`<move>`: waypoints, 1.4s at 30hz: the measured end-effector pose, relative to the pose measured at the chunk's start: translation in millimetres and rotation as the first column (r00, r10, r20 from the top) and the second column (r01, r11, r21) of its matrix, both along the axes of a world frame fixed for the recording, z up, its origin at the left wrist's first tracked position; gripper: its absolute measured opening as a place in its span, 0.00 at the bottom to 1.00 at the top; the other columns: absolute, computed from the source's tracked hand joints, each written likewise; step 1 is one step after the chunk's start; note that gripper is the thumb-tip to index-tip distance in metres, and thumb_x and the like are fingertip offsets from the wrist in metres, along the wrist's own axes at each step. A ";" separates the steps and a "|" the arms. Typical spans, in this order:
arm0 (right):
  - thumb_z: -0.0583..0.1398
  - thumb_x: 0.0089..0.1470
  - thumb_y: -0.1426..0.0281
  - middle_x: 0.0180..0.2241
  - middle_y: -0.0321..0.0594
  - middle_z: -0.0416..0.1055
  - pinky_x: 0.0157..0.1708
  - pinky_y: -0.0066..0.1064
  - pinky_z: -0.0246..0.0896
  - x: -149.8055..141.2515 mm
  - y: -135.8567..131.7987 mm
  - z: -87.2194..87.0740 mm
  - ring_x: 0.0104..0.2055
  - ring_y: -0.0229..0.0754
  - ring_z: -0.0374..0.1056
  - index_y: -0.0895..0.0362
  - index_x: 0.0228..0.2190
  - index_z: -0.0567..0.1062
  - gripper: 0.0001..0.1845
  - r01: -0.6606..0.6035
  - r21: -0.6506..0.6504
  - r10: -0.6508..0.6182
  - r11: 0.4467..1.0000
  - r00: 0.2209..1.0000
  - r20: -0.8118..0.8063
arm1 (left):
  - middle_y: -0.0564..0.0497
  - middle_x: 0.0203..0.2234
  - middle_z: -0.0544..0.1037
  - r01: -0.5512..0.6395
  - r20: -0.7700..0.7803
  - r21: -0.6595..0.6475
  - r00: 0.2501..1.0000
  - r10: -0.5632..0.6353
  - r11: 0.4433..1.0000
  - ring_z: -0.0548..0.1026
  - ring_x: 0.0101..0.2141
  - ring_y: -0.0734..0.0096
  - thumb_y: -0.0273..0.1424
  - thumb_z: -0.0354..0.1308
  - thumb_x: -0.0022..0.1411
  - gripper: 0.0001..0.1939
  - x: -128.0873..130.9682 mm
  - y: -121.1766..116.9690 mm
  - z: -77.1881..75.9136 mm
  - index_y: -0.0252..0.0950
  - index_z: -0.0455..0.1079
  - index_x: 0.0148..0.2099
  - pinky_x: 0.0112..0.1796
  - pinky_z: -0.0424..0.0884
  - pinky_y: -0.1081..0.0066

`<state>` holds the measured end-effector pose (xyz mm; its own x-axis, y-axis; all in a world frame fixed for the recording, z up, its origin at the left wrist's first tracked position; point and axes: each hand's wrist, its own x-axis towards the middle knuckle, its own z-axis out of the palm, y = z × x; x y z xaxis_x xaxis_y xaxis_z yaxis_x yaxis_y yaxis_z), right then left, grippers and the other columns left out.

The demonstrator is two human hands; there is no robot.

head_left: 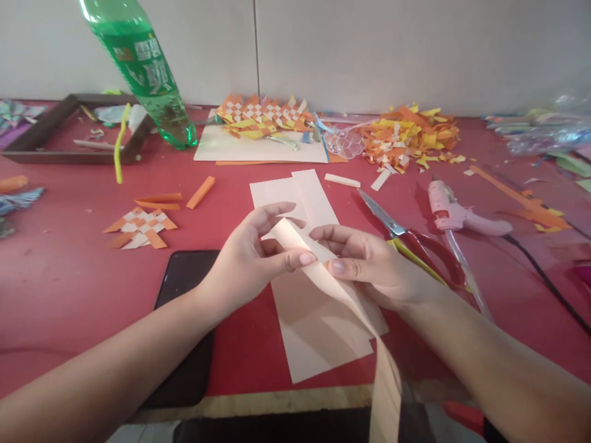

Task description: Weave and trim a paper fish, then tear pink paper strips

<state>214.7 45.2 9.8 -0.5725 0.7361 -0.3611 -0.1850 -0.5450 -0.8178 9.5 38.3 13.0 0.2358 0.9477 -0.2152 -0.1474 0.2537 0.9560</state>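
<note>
Between both hands is a long pale paper strip (pixel 330 283), its upper end bent over and its lower end hanging past the table's front edge. My left hand (pixel 258 252) pinches the strip near the bent end, thumb on top. Just to the right, my right hand (pixel 364 261) pinches the same strip between thumb and fingers. Beneath the hands lie sheets of pale paper (pixel 309 344) on the red table (pixel 249 369). Close to my right hand rest scissors (pixel 392 229) with red and yellow handles. A black phone (pixel 184 369) lies under my left forearm.
A pink glue gun (pixel 462 212) with a cord lies at right. Behind are a pile of orange and yellow paper scraps (pixel 410 138), woven paper pieces (pixel 263 117) and a green bottle (pixel 143 74). A small woven paper fish (pixel 143 227) and dark frame (pixel 64 154) are at left.
</note>
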 end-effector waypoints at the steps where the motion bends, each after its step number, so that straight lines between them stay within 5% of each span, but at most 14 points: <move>1: 0.72 0.44 0.69 0.42 0.39 0.75 0.38 0.28 0.68 0.6 1.1 0.1 0.40 0.38 0.73 0.53 0.45 0.71 0.25 0.034 -0.016 -0.034 0.999 0.999 -0.008 | 0.49 0.48 0.75 0.001 0.004 -0.011 1.000 -0.001 1.000 0.78 0.35 0.74 0.24 0.73 0.47 0.36 0.1 0.1 -0.7 0.41 0.65 0.57 0.35 0.76 0.76; 4: 0.71 0.43 0.72 0.38 0.37 0.76 0.34 0.27 0.68 2.4 4.9 0.2 0.36 0.37 0.74 0.54 0.44 0.72 0.25 0.108 -0.041 -0.109 0.993 0.994 -0.014 | 0.49 0.47 0.75 0.000 0.079 -0.056 0.997 0.005 0.998 0.77 0.36 0.74 0.28 0.71 0.51 0.30 0.5 1.1 -2.3 0.40 0.66 0.55 0.34 0.76 0.76; 9: 0.71 0.43 0.73 0.38 0.37 0.77 0.35 0.28 0.70 1.3 6.6 0.0 0.35 0.37 0.74 0.53 0.47 0.75 0.27 0.051 -0.035 -0.050 0.998 0.999 0.018 | 0.55 0.30 0.77 -0.032 0.243 -0.183 0.967 0.076 0.983 0.77 0.31 0.78 0.32 0.67 0.58 0.10 0.8 3.4 -1.5 0.35 0.70 0.38 0.33 0.76 0.79; 14: 0.72 0.44 0.67 0.33 0.35 0.78 0.30 0.24 0.67 0.1 6.6 2.5 0.31 0.34 0.73 0.55 0.38 0.78 0.17 0.155 -0.050 -0.148 0.987 0.981 0.129 | 0.56 0.26 0.77 -0.054 0.241 -0.252 0.963 0.116 0.966 0.77 0.28 0.79 0.31 0.69 0.55 0.09 -0.3 4.3 -1.0 0.35 0.71 0.33 0.31 0.76 0.80; 20: 0.71 0.46 0.59 0.28 0.35 0.76 0.20 0.21 0.59 4.8 10.0 5.6 0.24 0.33 0.68 0.54 0.40 0.78 0.21 0.109 -0.040 -0.095 0.993 0.959 0.266 | 0.59 0.20 0.70 -0.264 0.213 -0.235 0.925 0.315 0.935 0.72 0.23 0.82 0.31 0.69 0.54 0.09 -1.9 8.9 -3.5 0.35 0.71 0.31 0.32 0.75 0.80; 25: 0.71 0.44 0.58 0.32 0.36 0.77 0.28 0.25 0.66 1.9 7.1 0.0 0.29 0.35 0.72 0.54 0.43 0.76 0.25 0.090 -0.129 -0.071 0.988 0.988 0.141 | 0.57 0.25 0.75 -0.053 0.161 -0.262 0.982 0.098 0.963 0.74 0.26 0.80 0.33 0.69 0.54 0.10 0.1 4.2 -2.7 0.35 0.73 0.33 0.31 0.76 0.79; 30: 0.68 0.51 0.63 0.31 0.34 0.75 0.31 0.25 0.63 2.3 4.0 -6.6 0.30 0.34 0.70 0.56 0.35 0.75 0.12 0.007 0.105 -0.029 0.994 0.977 0.213 | 0.54 0.28 0.78 0.167 -0.084 -0.168 0.980 -0.183 0.972 0.75 0.26 0.78 0.33 0.70 0.52 0.10 2.3 -4.0 1.5 0.34 0.77 0.36 0.30 0.73 0.78; 36: 0.66 0.52 0.63 0.25 0.33 0.67 0.29 0.26 0.58 4.8 3.3 -6.7 0.28 0.33 0.62 0.57 0.28 0.75 0.11 -0.108 0.384 -0.035 0.917 0.938 0.346 | 0.53 0.26 0.78 0.259 -0.135 -0.167 0.950 -0.283 0.951 0.76 0.27 0.75 0.36 0.67 0.55 0.10 2.2 -4.5 2.9 0.35 0.77 0.36 0.31 0.73 0.76; 42: 0.65 0.53 0.62 0.25 0.32 0.66 0.25 0.26 0.54 1.5 0.4 -3.7 0.26 0.32 0.59 0.57 0.28 0.74 0.10 -0.098 0.458 -0.095 0.884 0.920 0.380 | 0.54 0.25 0.77 0.250 -0.145 -0.156 0.951 -0.273 0.956 0.76 0.25 0.77 0.32 0.65 0.57 0.06 3.3 -2.7 5.3 0.33 0.75 0.34 0.29 0.72 0.77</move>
